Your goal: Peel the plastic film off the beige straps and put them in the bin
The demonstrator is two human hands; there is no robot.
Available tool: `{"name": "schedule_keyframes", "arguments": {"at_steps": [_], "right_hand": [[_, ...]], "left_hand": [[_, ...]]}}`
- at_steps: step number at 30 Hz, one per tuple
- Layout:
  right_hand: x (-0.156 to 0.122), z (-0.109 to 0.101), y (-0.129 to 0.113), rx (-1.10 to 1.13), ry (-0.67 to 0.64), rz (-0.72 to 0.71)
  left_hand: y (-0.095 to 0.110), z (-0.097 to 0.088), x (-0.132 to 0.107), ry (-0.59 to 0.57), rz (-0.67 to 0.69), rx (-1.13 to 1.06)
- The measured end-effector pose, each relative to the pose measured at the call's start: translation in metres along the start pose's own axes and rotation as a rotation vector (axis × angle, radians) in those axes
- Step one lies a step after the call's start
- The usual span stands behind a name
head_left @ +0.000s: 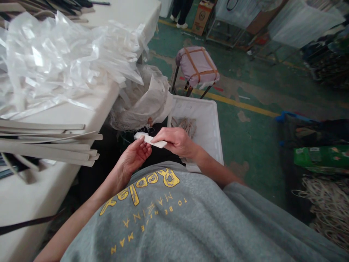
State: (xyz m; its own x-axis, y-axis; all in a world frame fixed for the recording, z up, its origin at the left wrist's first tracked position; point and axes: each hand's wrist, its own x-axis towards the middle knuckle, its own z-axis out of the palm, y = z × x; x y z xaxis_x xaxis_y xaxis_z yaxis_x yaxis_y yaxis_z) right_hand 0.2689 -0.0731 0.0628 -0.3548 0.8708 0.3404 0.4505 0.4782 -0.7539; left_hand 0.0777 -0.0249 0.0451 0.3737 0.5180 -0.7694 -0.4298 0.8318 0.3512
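Note:
Close in front of my shirt, a flat white strip (pixel 156 142) stretches between my two hands. My left hand (pixel 136 156) is closed on its left end, thumb on top and fingers curled beneath. At that end sits a paler bit that looks like clear plastic. My right hand (pixel 177 141) grips the strip from above, with fingers pressed along its right part. Much of the strip's underside is hidden. Left of my hands, several off-white straps (pixel 54 145) lie stacked at the table's edge.
A heap of clear plastic sleeves (pixel 68 62) covers part of the white table (pixel 79 178). A whitish sack (pixel 144 102) hangs beside it. Beyond my right hand stands a white bin (pixel 208 127) with thin strands inside, then a padded stool (pixel 199 65). A person's legs (pixel 182 11) show far off.

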Motion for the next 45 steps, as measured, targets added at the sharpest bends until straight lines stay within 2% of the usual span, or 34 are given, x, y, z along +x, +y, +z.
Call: {"name": "schedule_keyframes", "arguments": {"at_steps": [5, 8, 10, 12, 14, 15, 16, 18, 20, 22, 25, 28, 31, 33, 36, 38, 40, 43, 45], "right_hand": [[0.01, 0.016, 0.019, -0.092, 0.154, -0.141], [0.007, 0.014, 0.014, 0.029, 0.186, -0.144], [-0.001, 0.005, 0.003, 0.119, 0.214, -0.075], [-0.014, -0.013, -0.014, 0.256, 0.224, 0.028], [-0.035, -0.038, -0.034, 0.469, 0.232, 0.115], [-0.048, -0.053, -0.042, 0.567, 0.255, 0.149], [-0.062, -0.068, -0.049, 0.63, 0.334, 0.158], [-0.09, -0.099, -0.057, 0.638, 0.488, 0.109], [-0.111, -0.122, -0.054, 0.628, 0.462, -0.007], [-0.119, -0.131, -0.045, 0.695, 0.423, -0.044], [-0.101, -0.117, -0.022, 0.799, 0.457, 0.166], [-0.058, -0.088, 0.007, 0.827, 0.382, 0.372], [-0.013, -0.068, 0.034, 0.878, 0.331, 0.407], [0.012, -0.065, 0.043, 0.9, 0.279, 0.368], [0.034, -0.071, 0.041, 0.866, 0.162, 0.244], [0.041, -0.077, 0.032, 0.803, 0.127, 0.18], [0.044, -0.078, 0.021, 0.716, 0.096, 0.162], [0.043, -0.073, 0.007, 0.541, 0.008, 0.162], [0.039, -0.068, 0.001, 0.484, 0.021, 0.16]], "left_hand": [[-0.005, 0.006, -0.008, -0.1, -0.044, 0.11], [-0.008, 0.011, -0.011, -0.178, -0.053, 0.115], [-0.01, 0.014, -0.008, -0.203, -0.075, 0.083], [-0.009, 0.016, 0.002, -0.177, -0.077, 0.025], [-0.006, 0.017, 0.017, -0.094, -0.036, -0.05], [-0.004, 0.018, 0.026, -0.039, 0.0, -0.089], [-0.002, 0.019, 0.034, 0.014, 0.035, -0.128], [0.0, 0.021, 0.048, 0.091, 0.1, -0.19], [-0.002, 0.024, 0.054, 0.111, 0.16, -0.205], [-0.008, 0.027, 0.053, 0.054, 0.229, -0.117], [-0.021, 0.027, 0.044, -0.157, 0.314, 0.184], [-0.029, 0.022, 0.034, -0.375, 0.363, 0.517], [-0.03, 0.018, 0.027, -0.512, 0.373, 0.758], [-0.028, 0.018, 0.024, -0.575, 0.331, 0.854], [-0.023, 0.019, 0.02, -0.666, 0.25, 0.974], [-0.018, 0.023, 0.018, -0.688, 0.271, 1.031], [-0.014, 0.031, 0.016, -0.678, 0.391, 1.026], [-0.009, 0.05, 0.016, -0.663, 0.645, 0.897], [-0.008, 0.064, 0.018, -0.639, 0.781, 0.844]]}}
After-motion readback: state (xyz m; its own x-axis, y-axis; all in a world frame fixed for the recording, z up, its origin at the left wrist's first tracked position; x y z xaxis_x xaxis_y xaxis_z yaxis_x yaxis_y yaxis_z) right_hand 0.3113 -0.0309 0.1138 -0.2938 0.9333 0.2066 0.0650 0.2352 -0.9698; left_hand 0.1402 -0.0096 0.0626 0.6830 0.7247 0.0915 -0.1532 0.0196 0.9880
